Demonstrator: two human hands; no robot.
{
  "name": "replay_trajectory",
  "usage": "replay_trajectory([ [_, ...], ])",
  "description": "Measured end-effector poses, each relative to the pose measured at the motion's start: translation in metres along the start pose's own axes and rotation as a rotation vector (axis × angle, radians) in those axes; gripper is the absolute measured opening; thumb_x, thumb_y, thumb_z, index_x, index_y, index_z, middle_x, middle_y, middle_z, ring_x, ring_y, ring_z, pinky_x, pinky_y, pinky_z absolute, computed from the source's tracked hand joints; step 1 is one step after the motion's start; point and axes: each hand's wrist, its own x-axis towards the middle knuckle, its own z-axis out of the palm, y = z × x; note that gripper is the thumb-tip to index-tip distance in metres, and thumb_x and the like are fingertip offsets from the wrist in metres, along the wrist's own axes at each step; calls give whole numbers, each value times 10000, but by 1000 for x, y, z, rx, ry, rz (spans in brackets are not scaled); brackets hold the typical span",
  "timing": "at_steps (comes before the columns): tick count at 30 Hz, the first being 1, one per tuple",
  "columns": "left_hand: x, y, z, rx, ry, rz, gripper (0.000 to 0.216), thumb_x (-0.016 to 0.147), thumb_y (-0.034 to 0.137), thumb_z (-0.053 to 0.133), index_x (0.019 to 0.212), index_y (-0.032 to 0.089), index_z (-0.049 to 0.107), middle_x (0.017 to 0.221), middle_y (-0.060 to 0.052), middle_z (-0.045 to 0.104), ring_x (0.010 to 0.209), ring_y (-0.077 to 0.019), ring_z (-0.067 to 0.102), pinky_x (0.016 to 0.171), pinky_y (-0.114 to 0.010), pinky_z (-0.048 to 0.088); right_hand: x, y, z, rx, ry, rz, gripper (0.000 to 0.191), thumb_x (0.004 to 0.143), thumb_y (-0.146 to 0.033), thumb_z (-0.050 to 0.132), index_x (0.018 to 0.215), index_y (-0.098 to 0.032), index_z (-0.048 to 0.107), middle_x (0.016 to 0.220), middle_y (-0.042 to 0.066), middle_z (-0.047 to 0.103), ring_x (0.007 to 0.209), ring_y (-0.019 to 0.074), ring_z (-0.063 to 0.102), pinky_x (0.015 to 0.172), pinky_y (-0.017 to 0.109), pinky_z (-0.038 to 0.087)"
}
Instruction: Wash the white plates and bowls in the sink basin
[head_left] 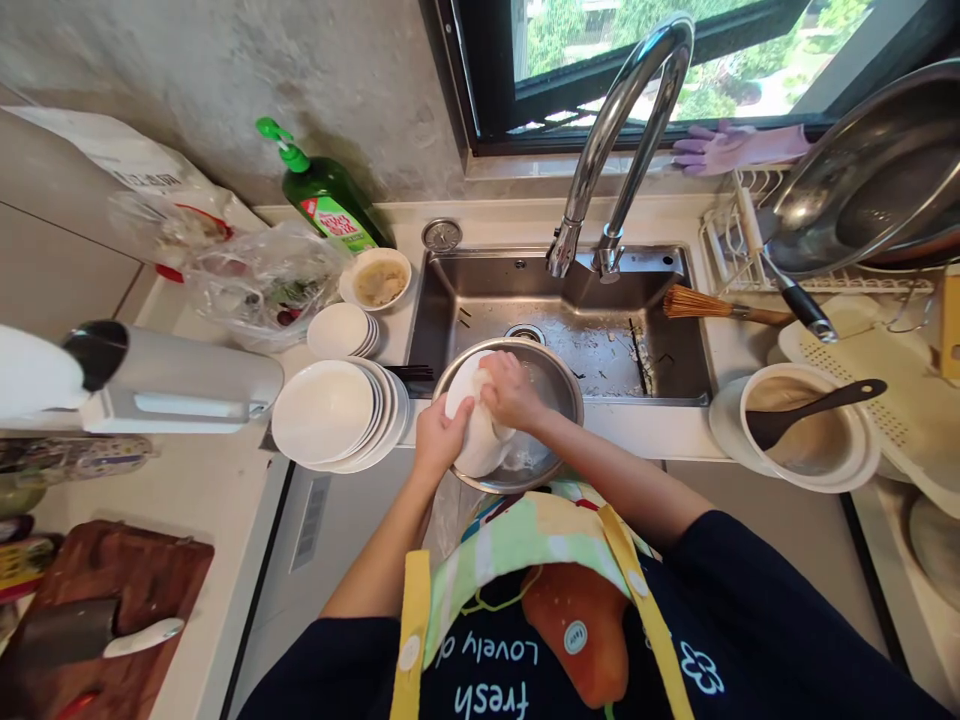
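Observation:
Over a round metal basin [574, 400], a white plate [478, 452] is held tilted. My left hand [442, 435] grips its left edge, thumb on the upper face. My right hand [514, 392] presses against the plate with its fingers curled round what looks like a pale cloth [501, 430], mostly hidden beneath the fingers. Sudsy water [529, 445] shows in the basin's right part. The basin rests at the front edge of the steel sink [487, 300]. Left of it stand a stack of white plates [326, 410] and a stack of small white dishes [337, 330].
A tall faucet [577, 210] arches over the sink, which has food scraps in it. A bowl of leftovers [380, 282] and a green soap bottle [334, 200] stand back left. To the right are a bamboo brush [705, 304] and a white pot [810, 465] with a dark spoon [795, 412].

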Motion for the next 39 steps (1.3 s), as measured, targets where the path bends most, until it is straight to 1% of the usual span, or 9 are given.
replay_trajectory([
  [6,-4,-8,3,-137,26,-35,401,735,474,596,894,116,679,500,33,494,453,-106,381,477,-215,292,-3,49,14,115,25,449,218,725,-125,377,924,-173,452,867,58,523,817,182,468,788,302,412],
  [11,-4,-16,2,-194,54,-68,401,717,480,613,885,121,677,561,10,561,488,-122,432,500,-222,321,-13,52,20,-41,-79,634,253,765,-126,402,1010,-145,466,941,91,556,827,194,499,762,309,415],
  [19,-5,-5,-9,20,34,-26,374,746,476,576,855,134,682,451,42,460,432,-117,388,463,-225,290,-52,40,11,-476,-281,293,245,879,-144,330,1026,-167,525,1117,152,534,1072,277,438,892,424,347],
  [23,-4,1,-10,62,30,7,385,759,473,558,888,134,686,481,28,514,448,-131,426,487,-234,319,-48,46,6,-326,-335,378,169,751,-134,488,910,-157,542,1037,132,559,936,236,488,775,333,391],
  [26,-4,3,-9,100,22,21,387,759,474,553,887,134,687,508,12,549,450,-138,440,489,-241,326,-36,35,-11,-145,-158,369,145,664,-166,514,809,-180,509,827,56,554,789,195,489,725,299,393],
  [29,-3,7,-8,86,6,39,365,742,460,572,883,141,680,602,-15,620,475,-140,469,501,-244,347,-25,5,-33,21,34,213,139,658,-194,488,796,-198,472,784,32,526,764,182,484,727,296,406],
  [34,-2,19,-5,40,-112,60,237,654,361,615,760,151,646,457,35,496,404,-110,378,435,-228,271,-11,-39,-41,212,62,-98,314,671,-184,467,983,-189,506,1022,85,561,1010,216,501,909,363,413],
  [36,-3,21,-4,33,-108,88,138,615,301,589,586,168,567,416,39,430,408,-102,350,428,-228,243,-8,-45,-34,219,15,-206,365,694,-169,449,1052,-191,517,1163,98,535,1143,217,455,991,384,376],
  [39,-3,21,-3,34,-95,102,188,590,265,537,462,198,417,396,35,385,416,-98,334,425,-231,228,-4,-41,-23,209,-50,-274,398,726,-135,411,1103,-189,524,1234,95,516,1211,195,423,1040,381,350],
])
